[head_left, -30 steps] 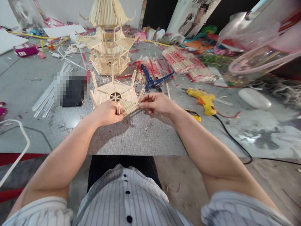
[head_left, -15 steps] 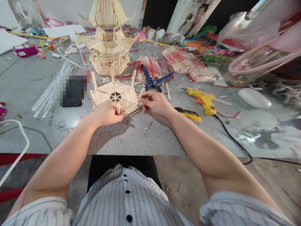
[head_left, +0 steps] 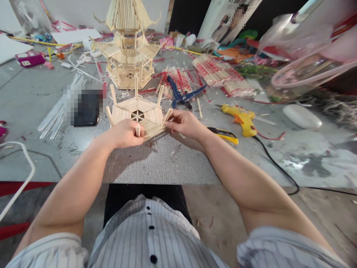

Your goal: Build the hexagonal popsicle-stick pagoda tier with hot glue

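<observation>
A hexagonal platform of thin wooden sticks (head_left: 152,127) lies on the grey table, with upright stick posts at its corners and a spoked opening in its middle. My left hand (head_left: 122,133) is closed around the near corner post, whose top sticks out by the fingers. At the right corner, my right hand (head_left: 186,123) pinches another post (head_left: 168,114) between thumb and fingers. Part of the platform's near left side is hidden behind my left hand. Behind it stands a tiered stick pagoda (head_left: 129,56) with upturned roof corners.
Blue cutting pliers (head_left: 182,97) lie beyond my right hand. A yellow-black utility knife (head_left: 223,135) and a yellow glue gun (head_left: 242,117) with a black cord are to the right. Leftward are a dark phone (head_left: 85,108) and clear glue sticks (head_left: 60,115). Packaged sticks (head_left: 217,72) lie farther back.
The platform has turned slightly clockwise: its far post has shifted right and its near post left. Both hands have moved a little with it, still at the same posts.
</observation>
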A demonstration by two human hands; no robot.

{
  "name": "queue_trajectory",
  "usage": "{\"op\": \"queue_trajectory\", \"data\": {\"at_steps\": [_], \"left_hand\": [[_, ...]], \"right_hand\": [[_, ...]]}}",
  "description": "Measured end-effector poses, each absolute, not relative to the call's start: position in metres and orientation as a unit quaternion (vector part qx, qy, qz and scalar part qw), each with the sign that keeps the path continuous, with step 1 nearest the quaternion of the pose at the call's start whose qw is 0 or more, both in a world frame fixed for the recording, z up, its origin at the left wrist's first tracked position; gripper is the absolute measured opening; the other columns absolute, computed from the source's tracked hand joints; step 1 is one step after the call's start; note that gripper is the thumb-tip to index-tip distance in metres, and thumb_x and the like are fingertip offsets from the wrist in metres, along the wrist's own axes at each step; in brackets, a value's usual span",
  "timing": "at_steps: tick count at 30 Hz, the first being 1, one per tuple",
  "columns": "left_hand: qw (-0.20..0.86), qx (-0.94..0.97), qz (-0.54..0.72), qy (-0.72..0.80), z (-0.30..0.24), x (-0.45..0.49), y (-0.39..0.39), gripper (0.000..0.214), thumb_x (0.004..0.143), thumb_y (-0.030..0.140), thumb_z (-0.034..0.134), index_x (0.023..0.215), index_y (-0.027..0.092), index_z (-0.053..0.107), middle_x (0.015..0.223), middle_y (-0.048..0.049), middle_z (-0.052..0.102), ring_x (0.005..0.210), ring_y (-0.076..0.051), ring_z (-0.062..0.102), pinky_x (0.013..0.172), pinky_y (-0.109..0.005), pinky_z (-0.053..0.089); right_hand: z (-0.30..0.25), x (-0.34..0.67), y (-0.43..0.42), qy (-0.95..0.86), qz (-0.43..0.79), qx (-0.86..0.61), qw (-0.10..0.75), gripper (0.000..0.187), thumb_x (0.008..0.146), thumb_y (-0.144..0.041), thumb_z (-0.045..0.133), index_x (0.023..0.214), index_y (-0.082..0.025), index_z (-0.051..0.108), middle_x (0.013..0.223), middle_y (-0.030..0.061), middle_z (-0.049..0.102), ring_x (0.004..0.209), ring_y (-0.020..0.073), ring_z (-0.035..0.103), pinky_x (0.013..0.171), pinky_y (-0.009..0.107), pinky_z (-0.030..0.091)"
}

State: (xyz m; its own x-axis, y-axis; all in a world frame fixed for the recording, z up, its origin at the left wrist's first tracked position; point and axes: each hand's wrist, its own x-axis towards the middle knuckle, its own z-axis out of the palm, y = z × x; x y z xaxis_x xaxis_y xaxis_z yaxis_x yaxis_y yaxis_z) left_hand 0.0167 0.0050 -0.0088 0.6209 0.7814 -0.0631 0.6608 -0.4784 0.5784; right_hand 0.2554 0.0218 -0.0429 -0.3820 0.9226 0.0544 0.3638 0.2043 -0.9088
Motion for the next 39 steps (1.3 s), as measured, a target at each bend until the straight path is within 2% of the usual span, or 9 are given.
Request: {"op": "queue_trajectory", "data": {"at_steps": [5, 10, 17, 23, 29, 31, 35, 39], "left_hand": [[0.301, 0.85, 0.083, 0.425, 0.001, 0.008, 0.009, 0.01, 0.069, 0.026, 0.062, 0.064, 0.018, 0.067, 0.064, 0.0015, 0.064, 0.059, -0.011, 0.057, 0.059, -0.023, 0.04], [0.258, 0.842, 0.114, 0.461, 0.0, -0.001, 0.017, 0.014, 0.07, 0.032, 0.067, 0.067, 0.019, 0.07, 0.072, -0.0007, 0.069, 0.066, -0.013, 0.061, 0.063, -0.024, 0.041], [0.233, 0.841, 0.132, 0.469, -0.008, -0.004, 0.025, 0.015, 0.073, 0.034, 0.069, 0.072, 0.019, 0.073, 0.078, -0.0018, 0.071, 0.073, -0.015, 0.063, 0.069, -0.026, 0.043], [0.237, 0.843, 0.126, 0.467, -0.006, -0.002, 0.023, 0.02, 0.074, 0.038, 0.068, 0.072, 0.019, 0.072, 0.08, -0.0019, 0.071, 0.074, -0.014, 0.062, 0.069, -0.026, 0.043], [0.265, 0.829, 0.139, 0.473, -0.006, -0.001, 0.021, 0.02, 0.072, 0.038, 0.069, 0.071, 0.018, 0.071, 0.081, -0.0027, 0.071, 0.074, -0.015, 0.063, 0.068, -0.027, 0.043], [0.286, 0.819, 0.141, 0.478, -0.007, -0.001, 0.021, 0.021, 0.071, 0.038, 0.069, 0.071, 0.017, 0.071, 0.08, -0.0036, 0.07, 0.073, -0.015, 0.062, 0.068, -0.028, 0.043], [0.305, 0.811, 0.145, 0.478, -0.006, 0.001, 0.022, 0.024, 0.071, 0.039, 0.07, 0.067, 0.015, 0.068, 0.078, -0.004, 0.067, 0.072, -0.015, 0.06, 0.069, -0.029, 0.042], [0.306, 0.813, 0.153, 0.472, -0.006, 0.002, 0.022, 0.023, 0.071, 0.036, 0.069, 0.063, 0.015, 0.065, 0.074, -0.0028, 0.064, 0.07, -0.014, 0.058, 0.069, -0.029, 0.041]], "right_hand": [[-0.039, 0.259, 0.02, -0.741, 0.437, -0.412, 0.3, 0.016, 0.071, -0.029, 0.066, 0.078, -0.017, 0.061, 0.073, -0.0008, 0.059, 0.059, 0.0077, 0.047, 0.056, 0.023, 0.039], [-0.042, 0.258, 0.02, -0.747, 0.454, -0.409, 0.26, 0.014, 0.07, -0.029, 0.065, 0.078, -0.018, 0.06, 0.069, -0.0025, 0.057, 0.054, 0.0071, 0.045, 0.054, 0.023, 0.037], [-0.041, 0.252, 0.019, -0.795, 0.357, -0.389, 0.299, 0.012, 0.069, -0.025, 0.067, 0.076, -0.018, 0.06, 0.077, -0.0006, 0.051, 0.065, 0.0089, 0.043, 0.057, 0.023, 0.035], [-0.045, 0.255, 0.021, -0.804, 0.364, -0.363, 0.3, 0.018, 0.072, -0.033, 0.066, 0.076, -0.017, 0.06, 0.077, 0.0001, 0.051, 0.063, 0.0089, 0.043, 0.059, 0.025, 0.036], [-0.049, 0.253, 0.021, -0.792, 0.359, -0.387, 0.307, 0.016, 0.073, -0.032, 0.065, 0.072, -0.017, 0.059, 0.076, 0.0009, 0.051, 0.068, 0.0114, 0.046, 0.063, 0.027, 0.037], [-0.048, 0.254, 0.02, -0.783, 0.37, -0.396, 0.307, 0.017, 0.071, -0.031, 0.067, 0.078, -0.018, 0.059, 0.077, 0.0003, 0.051, 0.066, 0.0106, 0.045, 0.061, 0.027, 0.037], [-0.04, 0.26, 0.017, -0.749, 0.415, -0.406, 0.321, 0.038, 0.067, -0.03, 0.07, 0.1, -0.018, 0.058, 0.081, 0.0001, 0.053, 0.066, 0.0104, 0.045, 0.06, 0.026, 0.039], [-0.037, 0.267, 0.018, -0.739, 0.428, -0.396, 0.337, 0.035, 0.07, -0.033, 0.068, 0.1, -0.017, 0.061, 0.08, 0.0008, 0.055, 0.069, 0.0109, 0.047, 0.061, 0.025, 0.039]]}}
